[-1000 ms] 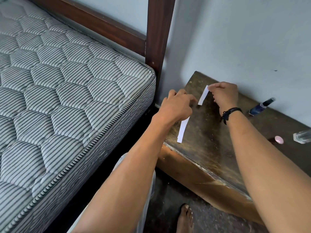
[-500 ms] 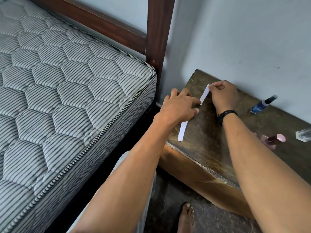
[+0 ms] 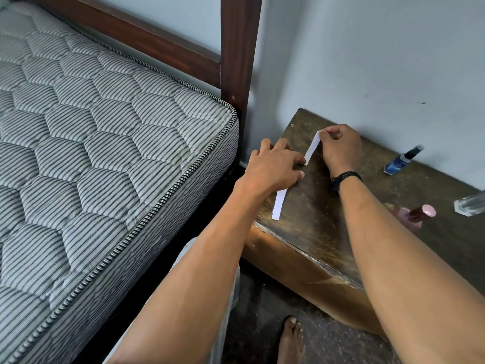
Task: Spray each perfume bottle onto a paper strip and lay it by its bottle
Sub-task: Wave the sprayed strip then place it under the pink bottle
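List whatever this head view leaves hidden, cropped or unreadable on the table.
- Paper strip: its middle is hidden under the left hand; whether it is one piece or several stacked is unclear.
- Clear bottle: cut off by the right frame edge.
- Pink bottle: its base is hidden behind the right forearm.
- Blue bottle: label too small to read.
- Right hand: fingertips curl under, hiding the pinch.

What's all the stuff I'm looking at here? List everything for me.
paper strip: 1, white, on the table's left end, held by both hands
perfume bottles: 3 on the table's right part: blue, pink, clear
table: 1, dark worn wood, against the wall
mattress: 1, grey striped, left
bed frame: 1, dark brown
left hand: presses the strip down
right hand: pinches the strip's far end; black wristband
bare foot: 1, on the floor
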A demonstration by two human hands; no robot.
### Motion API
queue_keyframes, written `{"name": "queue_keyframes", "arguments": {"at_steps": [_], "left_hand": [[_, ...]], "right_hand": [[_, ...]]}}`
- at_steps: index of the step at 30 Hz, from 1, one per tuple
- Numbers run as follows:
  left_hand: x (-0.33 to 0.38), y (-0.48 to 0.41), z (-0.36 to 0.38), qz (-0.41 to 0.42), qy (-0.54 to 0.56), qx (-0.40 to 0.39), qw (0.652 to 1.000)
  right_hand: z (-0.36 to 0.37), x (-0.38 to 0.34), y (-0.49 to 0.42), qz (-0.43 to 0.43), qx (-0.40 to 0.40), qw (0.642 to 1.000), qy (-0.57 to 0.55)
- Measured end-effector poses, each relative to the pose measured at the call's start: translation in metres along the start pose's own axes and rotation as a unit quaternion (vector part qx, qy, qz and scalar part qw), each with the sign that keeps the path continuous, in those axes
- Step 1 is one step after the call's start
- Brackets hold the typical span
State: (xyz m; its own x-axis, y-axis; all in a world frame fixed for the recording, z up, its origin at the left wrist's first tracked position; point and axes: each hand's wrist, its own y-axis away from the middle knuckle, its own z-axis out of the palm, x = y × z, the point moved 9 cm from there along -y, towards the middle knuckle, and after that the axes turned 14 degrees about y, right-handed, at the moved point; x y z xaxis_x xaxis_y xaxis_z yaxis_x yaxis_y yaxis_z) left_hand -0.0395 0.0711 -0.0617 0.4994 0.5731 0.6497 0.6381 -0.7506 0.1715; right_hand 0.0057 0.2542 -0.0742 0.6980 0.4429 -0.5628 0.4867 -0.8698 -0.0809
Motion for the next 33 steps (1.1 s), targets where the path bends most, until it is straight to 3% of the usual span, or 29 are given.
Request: {"name": "queue_keyframes", "arguments": {"at_steps": [8,15,19,22,29,33], "left_hand": [[-0.003,0.000,-0.008,-0.010,0.049,0.002,0.999],[0.012,0.000,-0.013,0.033,0.118,0.058,0.991],[0.026,-0.001,-0.006,0.065,0.129,0.050,0.988],[0.038,0.001,0.000,0.080,0.142,0.058,0.985],[0.057,0.007,0.010,0.102,0.147,0.045,0.983],[0.055,0.006,0.006,0.094,0.157,0.064,0.981]], "right_hand": [[-0.021,0.004,0.026,0.025,-0.006,0.979,-0.201],[-0.072,0.017,0.122,-0.044,-0.040,0.982,-0.181],[-0.077,0.068,0.158,0.080,-0.101,0.977,-0.168],[-0.077,0.109,0.179,0.194,-0.124,0.946,-0.229],[-0.103,0.157,0.184,0.289,0.033,0.904,-0.313],[-0.105,0.158,0.179,0.243,0.067,0.929,-0.271]]}}
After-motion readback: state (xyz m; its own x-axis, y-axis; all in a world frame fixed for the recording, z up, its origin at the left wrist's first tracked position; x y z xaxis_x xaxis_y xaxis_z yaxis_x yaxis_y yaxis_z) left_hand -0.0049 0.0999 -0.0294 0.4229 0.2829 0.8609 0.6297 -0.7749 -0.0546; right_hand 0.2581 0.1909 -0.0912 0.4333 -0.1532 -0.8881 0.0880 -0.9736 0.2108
